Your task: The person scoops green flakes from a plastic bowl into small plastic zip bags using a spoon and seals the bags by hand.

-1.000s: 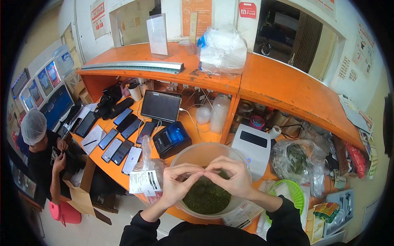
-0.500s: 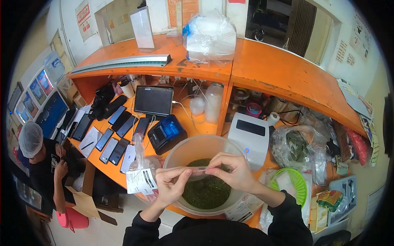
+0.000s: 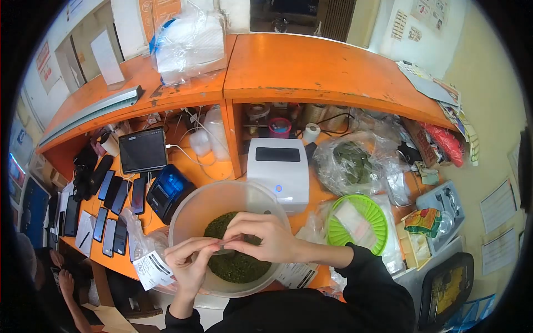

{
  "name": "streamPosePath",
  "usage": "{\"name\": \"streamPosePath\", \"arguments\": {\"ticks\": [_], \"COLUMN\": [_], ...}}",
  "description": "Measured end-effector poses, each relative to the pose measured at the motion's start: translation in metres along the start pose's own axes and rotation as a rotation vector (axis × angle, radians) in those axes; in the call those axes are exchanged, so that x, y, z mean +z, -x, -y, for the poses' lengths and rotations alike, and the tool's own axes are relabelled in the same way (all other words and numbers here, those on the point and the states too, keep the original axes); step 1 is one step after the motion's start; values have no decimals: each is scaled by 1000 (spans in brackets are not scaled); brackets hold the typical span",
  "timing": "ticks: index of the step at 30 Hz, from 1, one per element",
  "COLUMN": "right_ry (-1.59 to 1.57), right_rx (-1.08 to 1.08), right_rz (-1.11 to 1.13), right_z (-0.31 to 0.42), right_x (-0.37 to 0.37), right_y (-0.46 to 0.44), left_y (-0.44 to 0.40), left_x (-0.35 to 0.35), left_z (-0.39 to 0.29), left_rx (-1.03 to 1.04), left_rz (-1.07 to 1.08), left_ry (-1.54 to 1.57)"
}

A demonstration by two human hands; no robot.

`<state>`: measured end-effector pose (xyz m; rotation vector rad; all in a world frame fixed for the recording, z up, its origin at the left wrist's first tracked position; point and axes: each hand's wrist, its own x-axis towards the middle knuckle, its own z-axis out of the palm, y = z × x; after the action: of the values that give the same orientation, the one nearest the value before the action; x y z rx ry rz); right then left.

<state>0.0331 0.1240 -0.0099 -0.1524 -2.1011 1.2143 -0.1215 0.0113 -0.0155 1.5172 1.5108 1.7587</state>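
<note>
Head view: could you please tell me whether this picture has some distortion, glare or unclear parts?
Head view: strong bending, with the orange shelf curved and the corners black; also bright glints on the clear bag; and the small piece between the left hand and right hand is too indistinct to identify.

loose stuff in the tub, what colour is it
The loose stuff is dark green, best seen in the head view.

Your camera sits on your head, looking forward and steeply down through a wide, round-edged view. Your left hand (image 3: 189, 266) and right hand (image 3: 265, 240) fall close below it, with the worktop (image 3: 219, 171) beyond and the wall (image 3: 237, 19) far off.
</note>
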Motion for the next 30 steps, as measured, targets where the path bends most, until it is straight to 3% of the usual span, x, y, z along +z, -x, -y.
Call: {"name": "streamPosePath", "arguments": {"ticks": [4,6,15,18,22,24,25,27,29,30], "right_ry": [65,66,148,157,165,157,177,46,251,335], "right_rx": [-64,-17,-168,-195,-51,57,182,278,259,287], "right_rz": [-92,-94,-143,-138,-136,-197,-284,-708,-987,-999], "right_z": [0,10,13,11,11,14,14,10,-2,-11], "right_x": [6,6,21,23,-2,-21,-40,-79,-133,-163], "right_y": [-3,-6,-9,-7,4,15,24,43,68,83], "left_y": [-1,-2,2,4,4,2,1,-3,-6,-8], "left_x": [-5,-4,-8,-13,-12,-4,-4,-14,-22,-25], "left_z": [-8,-7,-15,-17,-17,-17,-18,-13,-13,-13], "left_rx": [-144,-118,54,79,-144,-63,-25,-57,-97,-137], "left_rz": [27,33,-13,59,274,255,230,256,278,338], "left_ry": [-49,103,-31,-157,-72,-151,-197,-331,-486,-535]}}
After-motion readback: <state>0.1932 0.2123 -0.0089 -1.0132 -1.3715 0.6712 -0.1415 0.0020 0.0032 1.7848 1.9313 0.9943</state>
